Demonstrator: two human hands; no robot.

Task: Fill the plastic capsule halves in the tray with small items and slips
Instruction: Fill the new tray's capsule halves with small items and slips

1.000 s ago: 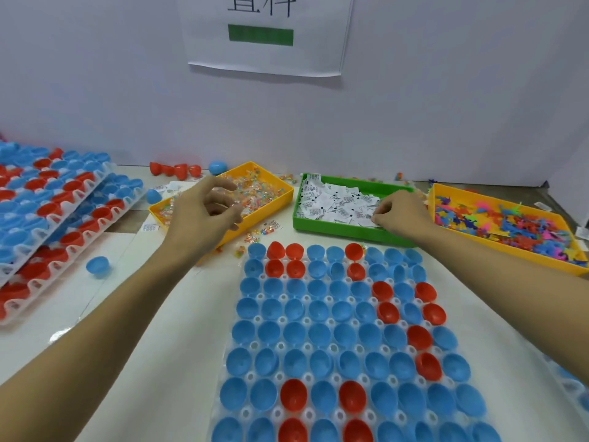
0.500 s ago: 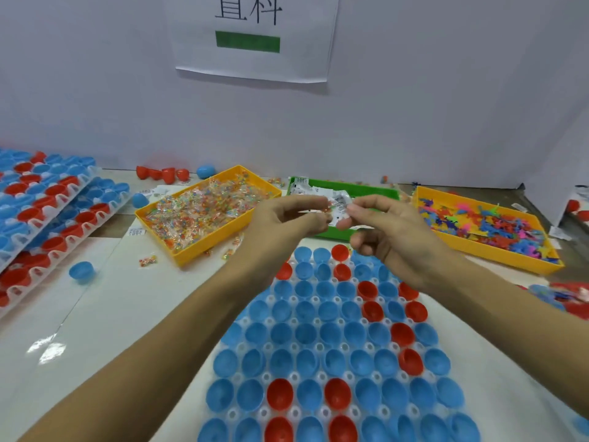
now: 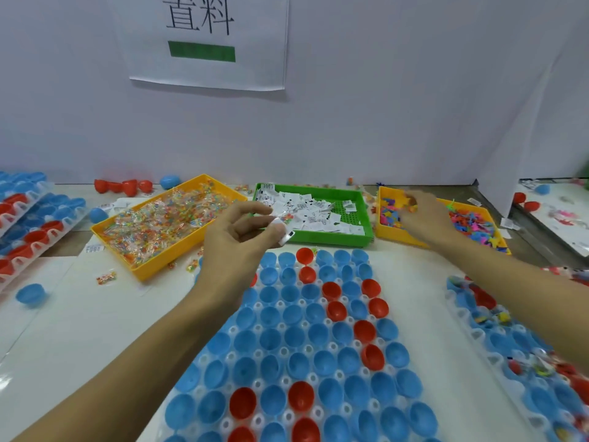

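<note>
trouble was most likely at the left hand (image 3: 237,240), which hung over the far left corner of the capsule tray (image 3: 296,346) with a white slip (image 3: 284,232) and what looked like a small clear packet pinched between thumb and fingertips. the pinch looked light, and a slip so thin could have slid out and landed between the cups rather than in one. the capsule halves (image 3: 271,339), blue and red, sat open side up and looked empty, so nearly all of the filling seemed yet to be done.

the right hand (image 3: 420,215) was curled down into the far right yellow bin (image 3: 393,232) among the colourful toy pieces (image 3: 471,223); it was blurred, so i could not tell whether its fingers had closed on anything. a hasty grab there might have lifted several pieces or flicked some over the rim.

the pale surface (image 3: 79,330) carried a yellow bin of packets (image 3: 159,224) far left, a green tray of slips (image 3: 318,215) in the middle, other capsule trays at both edges, and stray halves and packets lying loose. behind stood a plain white wall (image 3: 414,106) with a printed sign (image 3: 207,39).
</note>
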